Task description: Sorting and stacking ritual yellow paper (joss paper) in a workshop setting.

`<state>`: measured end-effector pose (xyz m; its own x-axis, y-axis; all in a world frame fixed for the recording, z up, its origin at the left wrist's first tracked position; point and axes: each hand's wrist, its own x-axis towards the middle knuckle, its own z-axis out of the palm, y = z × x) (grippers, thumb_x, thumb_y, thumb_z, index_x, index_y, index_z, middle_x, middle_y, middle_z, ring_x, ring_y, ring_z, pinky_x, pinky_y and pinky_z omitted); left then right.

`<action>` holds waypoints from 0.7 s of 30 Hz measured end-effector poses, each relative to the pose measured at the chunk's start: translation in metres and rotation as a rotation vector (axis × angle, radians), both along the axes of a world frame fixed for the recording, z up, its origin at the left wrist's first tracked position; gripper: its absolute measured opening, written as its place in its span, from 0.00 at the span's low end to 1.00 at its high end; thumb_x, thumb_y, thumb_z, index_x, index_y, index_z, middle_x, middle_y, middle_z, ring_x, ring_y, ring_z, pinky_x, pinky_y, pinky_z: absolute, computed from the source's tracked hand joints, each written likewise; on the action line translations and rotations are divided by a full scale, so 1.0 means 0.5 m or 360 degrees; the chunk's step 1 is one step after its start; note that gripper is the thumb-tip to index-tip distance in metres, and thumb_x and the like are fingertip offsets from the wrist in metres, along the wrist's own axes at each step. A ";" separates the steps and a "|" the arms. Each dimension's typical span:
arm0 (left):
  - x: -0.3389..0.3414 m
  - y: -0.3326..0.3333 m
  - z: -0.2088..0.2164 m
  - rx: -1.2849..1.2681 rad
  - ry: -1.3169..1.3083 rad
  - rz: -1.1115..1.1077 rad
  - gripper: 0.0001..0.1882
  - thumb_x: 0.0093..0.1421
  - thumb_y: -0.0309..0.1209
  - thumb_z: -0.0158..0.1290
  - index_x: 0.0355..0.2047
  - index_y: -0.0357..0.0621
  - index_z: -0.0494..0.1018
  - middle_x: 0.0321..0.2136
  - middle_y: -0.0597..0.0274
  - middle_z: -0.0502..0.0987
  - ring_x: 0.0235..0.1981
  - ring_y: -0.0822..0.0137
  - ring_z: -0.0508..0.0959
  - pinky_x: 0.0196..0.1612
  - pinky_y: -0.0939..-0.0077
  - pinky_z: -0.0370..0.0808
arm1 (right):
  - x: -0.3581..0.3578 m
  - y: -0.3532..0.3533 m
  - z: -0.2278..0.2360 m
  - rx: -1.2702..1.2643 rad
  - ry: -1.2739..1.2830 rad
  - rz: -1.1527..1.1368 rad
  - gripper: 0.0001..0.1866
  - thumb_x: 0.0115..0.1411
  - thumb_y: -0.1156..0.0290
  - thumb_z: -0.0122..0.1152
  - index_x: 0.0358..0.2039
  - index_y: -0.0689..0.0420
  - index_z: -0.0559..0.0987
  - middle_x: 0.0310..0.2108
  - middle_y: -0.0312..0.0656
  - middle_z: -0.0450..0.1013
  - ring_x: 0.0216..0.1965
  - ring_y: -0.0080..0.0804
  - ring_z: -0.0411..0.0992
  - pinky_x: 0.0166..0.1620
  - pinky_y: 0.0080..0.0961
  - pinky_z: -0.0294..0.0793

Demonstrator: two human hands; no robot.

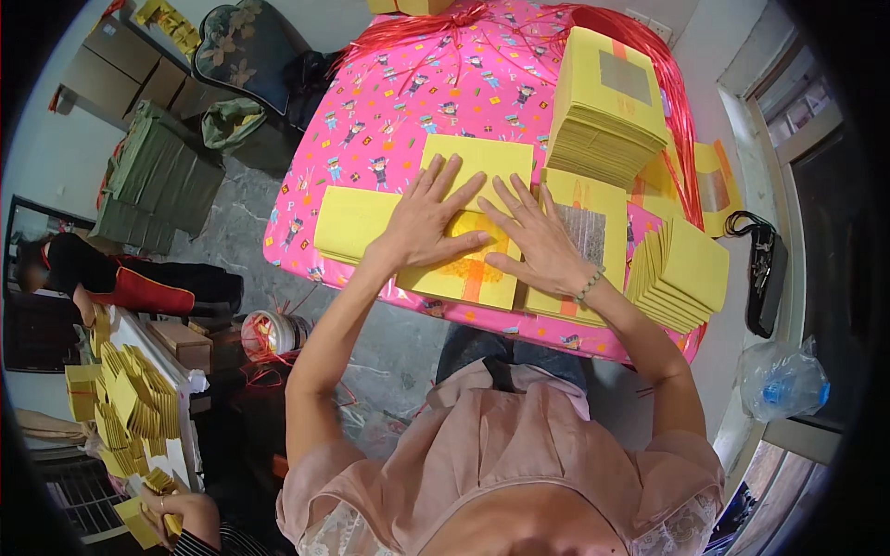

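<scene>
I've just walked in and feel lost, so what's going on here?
The person's left hand and right hand lie spread over yellow paper on a pink tablecloth. A tall yellow stack stands beyond the right hand, a slanting pile near the wrist. At lower left, another person's hand is at other yellow pieces.

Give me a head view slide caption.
Left hand and right hand lie spread on yellow paper over a pink patterned tablecloth, near a tall yellow stack.
</scene>
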<state>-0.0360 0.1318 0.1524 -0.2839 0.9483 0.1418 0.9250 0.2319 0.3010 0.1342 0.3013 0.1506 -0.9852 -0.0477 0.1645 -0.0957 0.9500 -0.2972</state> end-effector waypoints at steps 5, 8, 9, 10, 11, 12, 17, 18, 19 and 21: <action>-0.008 -0.007 -0.013 -0.0005 0.0077 0.0026 0.48 0.56 0.71 0.47 0.71 0.64 0.53 0.71 0.39 0.47 0.71 0.37 0.45 0.70 0.44 0.48 | -0.001 0.000 -0.004 0.0023 0.0042 -0.0002 0.38 0.66 0.40 0.45 0.71 0.45 0.57 0.73 0.47 0.46 0.74 0.46 0.38 0.72 0.55 0.31; -0.010 -0.003 -0.013 -0.0011 0.0057 0.0034 0.48 0.56 0.71 0.47 0.71 0.64 0.52 0.71 0.39 0.46 0.71 0.37 0.44 0.70 0.45 0.48 | -0.003 0.002 -0.008 -0.0016 0.0041 -0.0008 0.35 0.68 0.43 0.44 0.70 0.45 0.58 0.73 0.47 0.46 0.74 0.46 0.38 0.72 0.55 0.31; -0.012 -0.005 -0.012 -0.0023 0.0025 0.0041 0.48 0.56 0.70 0.47 0.71 0.65 0.52 0.71 0.39 0.45 0.71 0.37 0.44 0.70 0.45 0.47 | -0.003 0.002 -0.008 -0.0019 0.0042 -0.0006 0.35 0.68 0.43 0.44 0.70 0.45 0.58 0.73 0.47 0.46 0.74 0.46 0.38 0.72 0.55 0.31; -0.016 -0.007 -0.013 -0.0025 0.0027 0.0044 0.48 0.56 0.70 0.47 0.71 0.65 0.52 0.71 0.39 0.45 0.71 0.37 0.44 0.70 0.45 0.47 | -0.005 0.003 -0.007 0.0004 0.0056 -0.0005 0.33 0.69 0.45 0.44 0.70 0.46 0.59 0.72 0.46 0.48 0.74 0.45 0.39 0.72 0.55 0.34; -0.023 -0.010 -0.015 -0.0006 -0.0045 0.0007 0.46 0.58 0.68 0.47 0.71 0.62 0.53 0.71 0.39 0.45 0.72 0.37 0.44 0.71 0.46 0.46 | -0.008 0.004 -0.005 0.0028 0.0071 -0.0003 0.32 0.69 0.47 0.45 0.69 0.46 0.60 0.72 0.46 0.50 0.74 0.44 0.41 0.72 0.55 0.36; -0.031 -0.013 -0.018 0.0014 -0.0114 -0.0027 0.45 0.60 0.66 0.48 0.71 0.60 0.53 0.71 0.39 0.45 0.72 0.37 0.43 0.71 0.46 0.45 | -0.013 0.004 -0.001 0.0028 0.0077 0.0003 0.32 0.69 0.47 0.45 0.69 0.46 0.60 0.72 0.46 0.50 0.74 0.44 0.41 0.72 0.55 0.36; -0.053 -0.023 0.004 0.0274 -0.0823 0.0015 0.37 0.65 0.55 0.50 0.68 0.50 0.59 0.70 0.38 0.50 0.72 0.43 0.45 0.71 0.53 0.46 | -0.039 0.013 -0.001 -0.0122 0.0348 -0.0138 0.23 0.64 0.60 0.58 0.58 0.52 0.75 0.60 0.45 0.70 0.65 0.41 0.62 0.68 0.49 0.53; -0.051 -0.026 0.016 0.0399 -0.1163 0.0052 0.35 0.66 0.51 0.52 0.67 0.48 0.61 0.69 0.38 0.52 0.73 0.46 0.46 0.71 0.55 0.47 | -0.045 0.017 -0.007 -0.0120 0.0357 -0.0129 0.23 0.64 0.60 0.58 0.58 0.52 0.75 0.60 0.45 0.70 0.65 0.41 0.62 0.68 0.49 0.53; -0.046 -0.028 0.025 0.0555 -0.1053 0.0182 0.31 0.66 0.46 0.54 0.64 0.46 0.65 0.63 0.39 0.64 0.69 0.51 0.59 0.68 0.59 0.56 | -0.051 0.021 -0.014 -0.0024 0.0476 -0.0122 0.20 0.63 0.62 0.60 0.54 0.53 0.77 0.55 0.44 0.74 0.61 0.40 0.68 0.66 0.46 0.57; -0.046 -0.035 0.032 0.0661 -0.0885 0.0340 0.29 0.65 0.44 0.54 0.63 0.45 0.67 0.58 0.41 0.70 0.64 0.52 0.66 0.64 0.59 0.62 | -0.058 0.025 -0.022 0.0075 0.0603 -0.0106 0.17 0.62 0.65 0.61 0.51 0.55 0.80 0.51 0.43 0.77 0.56 0.39 0.73 0.64 0.44 0.61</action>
